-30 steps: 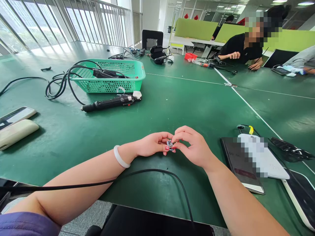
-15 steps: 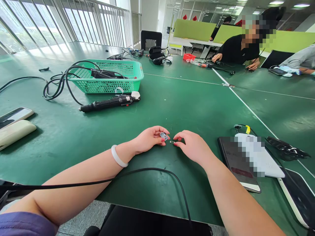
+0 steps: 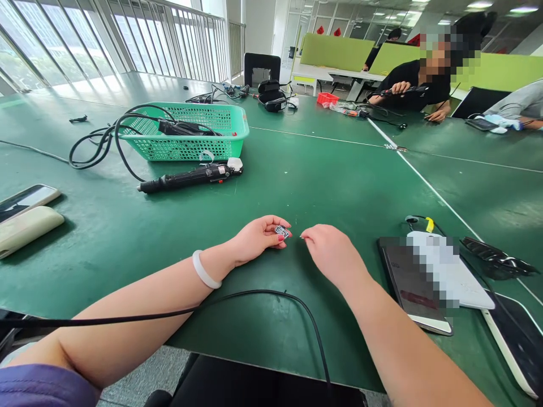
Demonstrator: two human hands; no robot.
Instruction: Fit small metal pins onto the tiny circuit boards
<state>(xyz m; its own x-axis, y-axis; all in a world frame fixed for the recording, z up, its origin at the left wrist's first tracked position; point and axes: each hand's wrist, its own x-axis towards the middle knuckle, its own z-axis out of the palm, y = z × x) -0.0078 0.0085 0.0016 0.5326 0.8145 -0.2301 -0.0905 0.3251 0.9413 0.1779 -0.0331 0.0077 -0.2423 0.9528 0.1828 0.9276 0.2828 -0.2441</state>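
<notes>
My left hand is closed around a small grey metal part with dark slots, pinched between thumb and fingers just above the table. To its right, a short gap away, my right hand has thumb and index finger pressed together. A tiny pale tip shows at those fingertips; the small metal piece seen there half a second ago is otherwise hidden by the fingers. Beyond both hands, a black electric screwdriver lies on the green table.
A green basket with cables and a black device stands behind the screwdriver. Phones lie at left; a dark notebook and another phone at right. A black cable crosses my left forearm. A co-worker sits across the table.
My hands have parted; the small metal piece came away from the grey part in my right hand. That hand then turned, hiding it. The co-worker has lifted a dark tool.
</notes>
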